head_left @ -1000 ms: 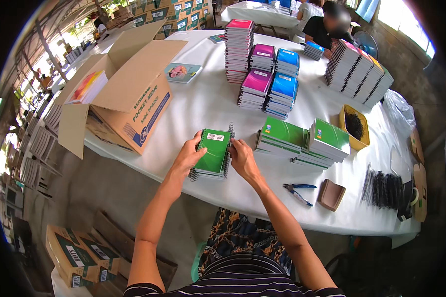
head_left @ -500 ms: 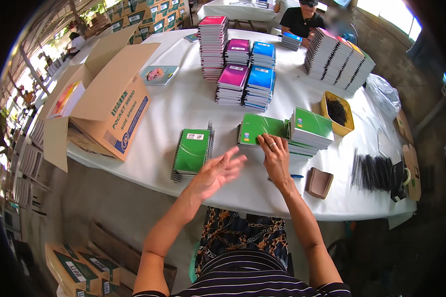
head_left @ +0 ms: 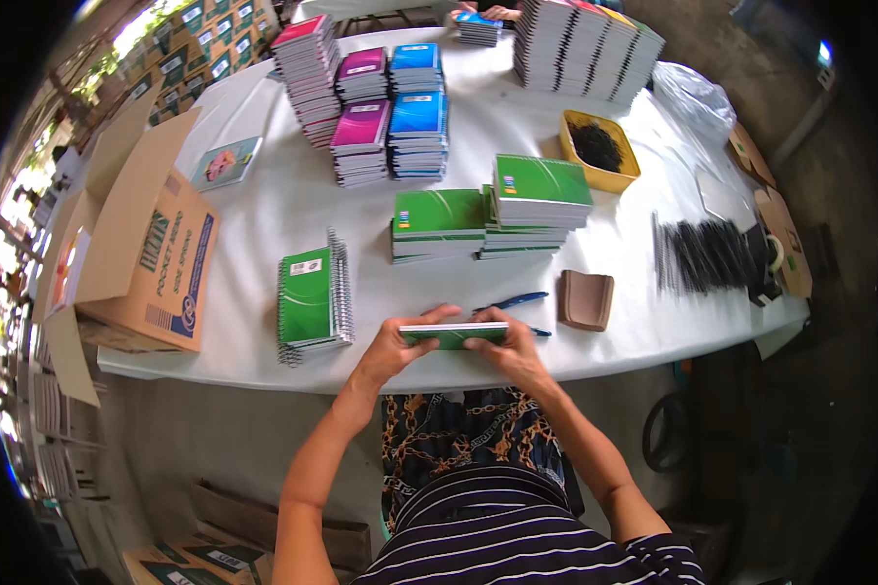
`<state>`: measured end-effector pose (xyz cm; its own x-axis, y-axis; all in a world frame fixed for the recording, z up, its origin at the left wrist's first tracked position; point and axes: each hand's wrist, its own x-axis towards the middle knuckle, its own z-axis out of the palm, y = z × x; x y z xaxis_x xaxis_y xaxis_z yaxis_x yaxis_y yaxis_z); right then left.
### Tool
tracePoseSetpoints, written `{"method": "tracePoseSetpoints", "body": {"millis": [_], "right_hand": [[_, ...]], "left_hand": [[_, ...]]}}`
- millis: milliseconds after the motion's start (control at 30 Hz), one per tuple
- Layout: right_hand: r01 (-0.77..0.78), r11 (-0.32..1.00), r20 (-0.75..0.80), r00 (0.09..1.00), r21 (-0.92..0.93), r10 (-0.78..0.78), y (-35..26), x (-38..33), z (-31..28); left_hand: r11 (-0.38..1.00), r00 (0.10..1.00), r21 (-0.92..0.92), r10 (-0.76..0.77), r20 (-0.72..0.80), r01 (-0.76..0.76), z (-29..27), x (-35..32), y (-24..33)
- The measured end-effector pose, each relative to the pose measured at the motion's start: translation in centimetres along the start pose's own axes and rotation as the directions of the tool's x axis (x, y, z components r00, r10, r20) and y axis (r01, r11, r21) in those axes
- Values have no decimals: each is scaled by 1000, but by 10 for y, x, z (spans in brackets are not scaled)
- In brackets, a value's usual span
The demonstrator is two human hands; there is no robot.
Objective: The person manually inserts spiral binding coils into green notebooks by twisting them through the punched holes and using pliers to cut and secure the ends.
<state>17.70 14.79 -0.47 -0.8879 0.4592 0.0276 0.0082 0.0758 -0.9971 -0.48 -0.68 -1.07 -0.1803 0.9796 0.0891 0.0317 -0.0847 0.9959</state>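
My left hand (head_left: 397,348) and my right hand (head_left: 513,353) pinch a thin green-covered notebook (head_left: 454,336) at its two ends, above the table's near edge. It is tilted, with its white page edge upward; no coil shows on it. Just beyond my right hand lies a blue pen (head_left: 513,302), and a second one is partly hidden by that hand. To the left stands a stack of coil-bound green notebooks (head_left: 305,300). Farther off are stacks of green notebooks (head_left: 439,216) without visible coils. A brown, open-topped holder (head_left: 585,300) sits right of the pens.
An open cardboard box (head_left: 156,258) stands at the left. Magenta notebooks (head_left: 360,127) and blue notebooks (head_left: 419,117) are stacked at the back. On the right are a yellow basket (head_left: 629,178) of black pieces, black spiral coils (head_left: 704,255) and a plastic bag (head_left: 695,100). Another person's hands (head_left: 498,13) show at the far edge.
My right hand has left the green stack and come nearer, and a green notebook is now between both hands. My left hand has closed on its end. The view has shifted.
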Motion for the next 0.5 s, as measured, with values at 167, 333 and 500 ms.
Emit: {"method": "tracePoseSetpoints", "body": {"millis": [167, 333, 500], "right_hand": [[127, 991, -20, 992, -29, -128, 7, -6, 4], [361, 799, 150, 932, -481, -331, -25, -5, -27], [180, 664, -232, 845, -726, -482, -24, 38, -231]], "left_hand": [[663, 907, 742, 367, -206, -99, 30, 4, 68], [152, 983, 988, 178, -52, 25, 72, 30, 58], [110, 976, 992, 213, 34, -58, 64, 35, 53]]}}
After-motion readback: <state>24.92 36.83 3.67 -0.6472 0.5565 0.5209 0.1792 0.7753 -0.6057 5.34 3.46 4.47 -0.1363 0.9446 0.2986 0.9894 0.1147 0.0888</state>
